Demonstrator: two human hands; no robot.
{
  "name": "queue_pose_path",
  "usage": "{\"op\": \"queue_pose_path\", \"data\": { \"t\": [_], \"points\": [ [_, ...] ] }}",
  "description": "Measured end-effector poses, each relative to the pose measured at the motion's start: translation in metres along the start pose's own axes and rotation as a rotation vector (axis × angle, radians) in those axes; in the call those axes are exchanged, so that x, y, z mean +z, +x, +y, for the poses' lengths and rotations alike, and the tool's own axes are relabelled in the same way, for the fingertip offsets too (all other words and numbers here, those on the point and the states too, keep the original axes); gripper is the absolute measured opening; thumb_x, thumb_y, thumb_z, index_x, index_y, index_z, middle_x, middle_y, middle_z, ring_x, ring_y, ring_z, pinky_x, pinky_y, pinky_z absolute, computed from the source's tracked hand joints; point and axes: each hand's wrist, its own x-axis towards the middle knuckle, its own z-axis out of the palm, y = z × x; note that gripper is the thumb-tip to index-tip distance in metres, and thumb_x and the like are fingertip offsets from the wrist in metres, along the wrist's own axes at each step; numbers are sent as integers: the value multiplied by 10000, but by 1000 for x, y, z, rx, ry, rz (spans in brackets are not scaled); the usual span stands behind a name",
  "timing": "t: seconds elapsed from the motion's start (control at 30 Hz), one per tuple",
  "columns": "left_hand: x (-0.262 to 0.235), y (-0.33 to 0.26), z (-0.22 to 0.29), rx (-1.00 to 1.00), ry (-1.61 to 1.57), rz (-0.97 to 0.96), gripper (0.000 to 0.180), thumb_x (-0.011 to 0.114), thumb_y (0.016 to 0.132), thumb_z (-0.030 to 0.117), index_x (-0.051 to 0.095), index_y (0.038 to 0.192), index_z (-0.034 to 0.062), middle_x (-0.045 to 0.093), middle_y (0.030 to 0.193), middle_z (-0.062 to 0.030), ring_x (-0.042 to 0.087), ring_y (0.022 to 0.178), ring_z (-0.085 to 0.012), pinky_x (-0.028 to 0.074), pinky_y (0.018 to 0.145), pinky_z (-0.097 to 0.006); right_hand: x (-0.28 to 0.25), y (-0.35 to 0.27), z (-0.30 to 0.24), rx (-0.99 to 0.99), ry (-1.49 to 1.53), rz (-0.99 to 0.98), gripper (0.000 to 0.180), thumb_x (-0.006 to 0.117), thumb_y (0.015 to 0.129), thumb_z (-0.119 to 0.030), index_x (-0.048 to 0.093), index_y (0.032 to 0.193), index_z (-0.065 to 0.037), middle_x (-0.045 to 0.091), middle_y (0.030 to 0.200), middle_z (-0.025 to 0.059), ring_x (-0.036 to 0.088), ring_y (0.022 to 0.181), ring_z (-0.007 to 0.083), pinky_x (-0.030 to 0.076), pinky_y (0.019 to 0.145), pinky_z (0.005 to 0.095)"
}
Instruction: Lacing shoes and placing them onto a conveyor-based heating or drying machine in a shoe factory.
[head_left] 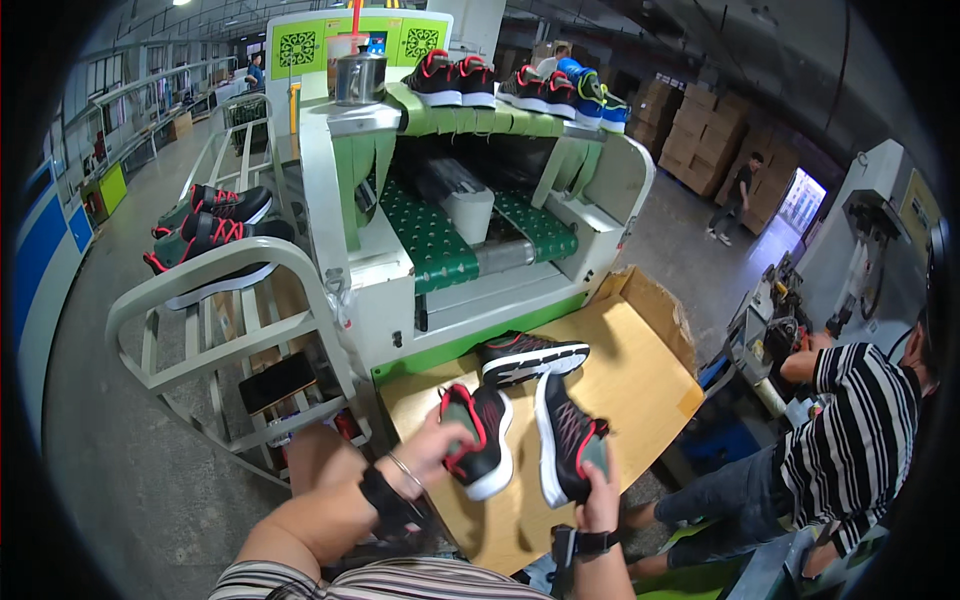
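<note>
- In front of the machine (pixel 375 310) is the bench (pixel 630 390).
- Left hand (pixel 432 452): fingers closed around the collar of the left shoe (pixel 490 425), black with red trim, over the bench before the machine.
- Right hand (pixel 600 495): fingers holding the right shoe (pixel 560 430) by the heel, toe toward the machine.
- Lying shoe (pixel 530 360): on its side on the bench, nearest the machine, sole facing away from it.
- On top of the machine: black shoes (pixel 435 80), blue shoes (pixel 588 97), a metal cup (pixel 360 78).
- Left of the machine: a rack (pixel 230 352) with dark shoes (pixel 215 240) and a phone (pixel 278 383).
- Right of the machine: a person (pixel 855 420) in stripes.
</note>
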Motion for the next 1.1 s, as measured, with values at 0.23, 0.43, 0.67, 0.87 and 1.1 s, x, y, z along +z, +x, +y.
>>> {"op": "queue_pose_path", "data": {
  "t": [0.23, 0.43, 0.67, 0.87, 1.1],
  "points": [
    [63, 1, 138, 603, 163, 93, 787, 608, 830, -14, 258, 1534, 0, 577, 1295, -172, 617, 1149, -262, 511, 987, -360, 103, 154, -90, -633, -281, -272, 563, 714, 909, -82, 484, 1410, 29, 581, 1328, 129, 592, 1167, 196, 462, 1030, 318],
    [56, 160, 194, 890, 996, 845, 1021, 671, 805, 140, 43, 1596, -11, 122, 1622, -329, 149, 1525, -447, 271, 1195, -525, 230, 350, -81, -909, -967, -242, 832, 726, 865, -55, 320, 1586, -142, 422, 1535, 239, 517, 1341, 367, 426, 1107, 392],
    [31, 171, 143, 1204, 1012, 566, 840, 610, 948, 124, 95, 1589, -43, 133, 1635, -294, 178, 1518, -436, 187, 1239, -428, 217, 326, 41, -909, -1204, 73, 809, 632, 957, -313, 214, 1603, -64, 301, 1587, 279, 359, 1424, 470, 280, 1173, 579],
    [-19, 89, 17, 814, 1232, 302, 772, 604, 966, 179, 185, 1600, 45, 178, 1635, -251, 198, 1526, -405, 218, 1234, -447, 122, 193, 93, -613, -1475, -193, 700, 595, 949, -541, 503, 1394, -9, 504, 1422, 229, 408, 1380, 399, 205, 1184, 590],
    [-28, 140, -60, 281, 880, -36, 964, 779, 874, 402, 241, 1585, 34, 369, 1542, -288, 492, 1355, -361, 402, 1134, -403, 42, 100, 111, -234, -257, -274, 723, 663, 981, -367, 330, 1459, 60, 256, 1554, 336, 245, 1480, 431, 216, 1219, 460]
  ]
}}
